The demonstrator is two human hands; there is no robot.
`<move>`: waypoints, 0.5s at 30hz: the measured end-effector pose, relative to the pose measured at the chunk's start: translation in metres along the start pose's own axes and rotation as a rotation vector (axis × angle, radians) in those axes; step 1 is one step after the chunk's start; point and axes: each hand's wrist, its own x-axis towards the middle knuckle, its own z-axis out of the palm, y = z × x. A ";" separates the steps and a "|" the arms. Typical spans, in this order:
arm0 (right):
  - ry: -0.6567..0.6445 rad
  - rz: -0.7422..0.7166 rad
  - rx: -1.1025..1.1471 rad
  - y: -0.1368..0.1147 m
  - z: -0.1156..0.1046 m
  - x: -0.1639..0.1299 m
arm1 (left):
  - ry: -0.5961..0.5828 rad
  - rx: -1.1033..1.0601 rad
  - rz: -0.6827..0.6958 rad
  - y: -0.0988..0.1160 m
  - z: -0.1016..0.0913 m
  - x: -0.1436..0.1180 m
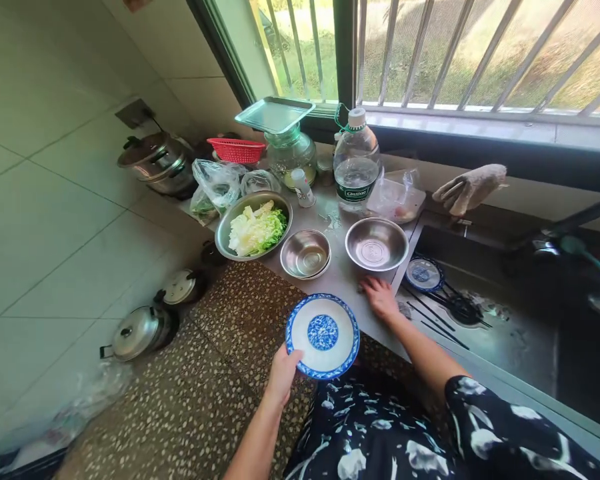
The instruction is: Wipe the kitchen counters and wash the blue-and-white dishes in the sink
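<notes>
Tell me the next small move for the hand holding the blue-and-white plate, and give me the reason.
Probably set the blue-and-white plate down on the bare counter just ahead. The left hand holds it by its near rim out past the counter's edge, over the floor. The right hand rests flat on the counter, and the patch in front of the two empty steel bowls looks free.

The near rim of the blue-and-white patterned plate [323, 335] is covered at seven o'clock by the fingers of the left hand [281, 373]. Both forearms are cut off by the bottom edge. The contents of the crumpled clear plastic bags [215, 187] cannot be made out. The print on the large clear water bottle [356, 163] is too small to be read fully.
</notes>
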 end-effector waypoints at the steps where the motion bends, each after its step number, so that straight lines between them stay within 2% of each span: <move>1: 0.039 0.076 -0.011 0.018 -0.001 -0.010 | -0.016 0.024 0.025 0.001 0.005 0.002; 3: 0.115 0.204 -0.038 0.052 -0.005 -0.033 | -0.057 0.069 0.067 0.003 0.019 0.006; 5: 0.157 0.270 -0.060 0.084 -0.014 -0.059 | -0.115 0.110 0.099 0.003 0.040 0.011; 8: 0.223 0.350 -0.040 0.135 -0.037 -0.110 | -0.232 0.181 0.057 0.003 0.095 0.020; 11: 0.424 0.590 0.069 0.189 -0.062 -0.172 | -0.364 0.289 -0.029 0.001 0.176 0.027; 15: 0.741 1.118 0.402 0.250 -0.091 -0.258 | -0.550 0.597 -0.049 -0.012 0.308 0.029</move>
